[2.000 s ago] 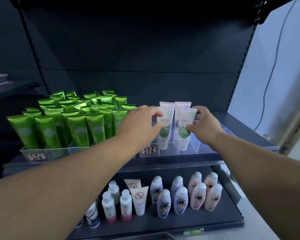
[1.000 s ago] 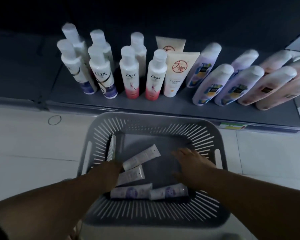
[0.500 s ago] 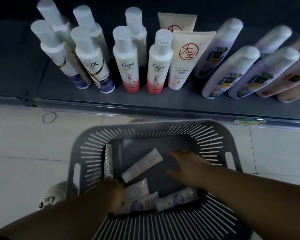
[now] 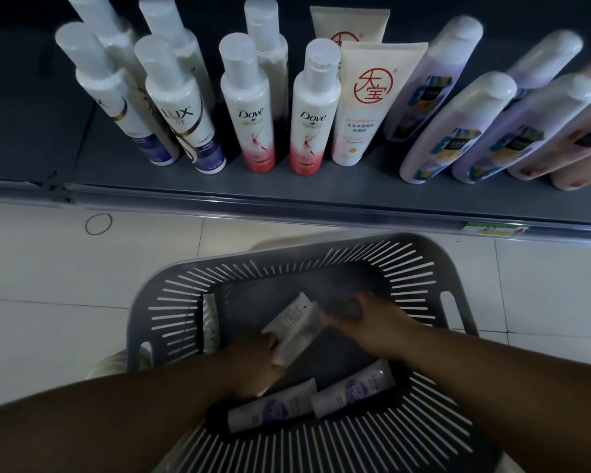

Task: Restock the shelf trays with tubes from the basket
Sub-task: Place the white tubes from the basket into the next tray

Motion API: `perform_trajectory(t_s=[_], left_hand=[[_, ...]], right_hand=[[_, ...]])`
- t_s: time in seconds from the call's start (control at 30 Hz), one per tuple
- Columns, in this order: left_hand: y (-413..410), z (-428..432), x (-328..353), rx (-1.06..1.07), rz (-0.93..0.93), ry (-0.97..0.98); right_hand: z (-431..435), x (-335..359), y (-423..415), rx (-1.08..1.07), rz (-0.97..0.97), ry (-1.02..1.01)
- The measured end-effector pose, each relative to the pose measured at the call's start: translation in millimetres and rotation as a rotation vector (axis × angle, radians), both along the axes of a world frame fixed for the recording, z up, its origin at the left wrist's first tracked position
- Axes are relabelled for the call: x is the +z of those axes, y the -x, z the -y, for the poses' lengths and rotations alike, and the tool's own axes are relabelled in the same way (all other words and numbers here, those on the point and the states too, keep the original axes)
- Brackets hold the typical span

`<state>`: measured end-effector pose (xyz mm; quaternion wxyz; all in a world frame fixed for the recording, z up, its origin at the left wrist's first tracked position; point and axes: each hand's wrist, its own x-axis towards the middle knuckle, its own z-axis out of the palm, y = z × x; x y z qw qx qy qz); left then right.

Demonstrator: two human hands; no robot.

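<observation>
A grey slotted basket (image 4: pixel 423 278) stands on the floor below me. Inside it, my left hand (image 4: pixel 253 361) grips the lower end of a white tube (image 4: pixel 292 320), which lies tilted above the basket floor. My right hand (image 4: pixel 372 324) reaches in from the right. Its blurred, stretched fingers touch that tube's right edge. Two white tubes with purple labels (image 4: pixel 270 409) (image 4: pixel 354 390) lie side by side along the near wall. A further tube (image 4: pixel 210 322) stands against the left wall. The shelf trays are out of view.
The low dark shelf (image 4: pixel 321 203) just beyond the basket carries Lux bottles (image 4: pixel 181 110), Dove bottles (image 4: pixel 253 110), upright cream tubes (image 4: pixel 369 104) and leaning lilac and pink bottles (image 4: pixel 458 128). Pale floor tiles (image 4: pixel 48 285) surround the basket.
I looked down from the upper shelf trays to the basket. Both hands went in; the left hand closed on a white tube and raised it, and the right hand slid left to it.
</observation>
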<state>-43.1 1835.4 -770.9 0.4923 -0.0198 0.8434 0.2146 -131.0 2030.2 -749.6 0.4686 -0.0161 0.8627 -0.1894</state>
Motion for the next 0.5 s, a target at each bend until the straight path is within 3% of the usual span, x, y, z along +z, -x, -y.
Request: perform_trajectory(t_s=[0.13,0.23,0.33,0.5], left_hand=[[16,-14,7,0.074,-0.294,-0.11],[17,-22,5,0.171,-0.412,-0.19],[16,-13,-11,0.129,-0.305,-0.187],[2,18,-31,-0.315,-0.091,0.141]], right_hand=[[13,-3,3,-0.6,0.198,0.204],[16,-5,8,-0.695,0.131,0.207],[12,-10,10,-0.699,0.028,0.165],[8,-5,15,-0.684,-0.056,0.239]])
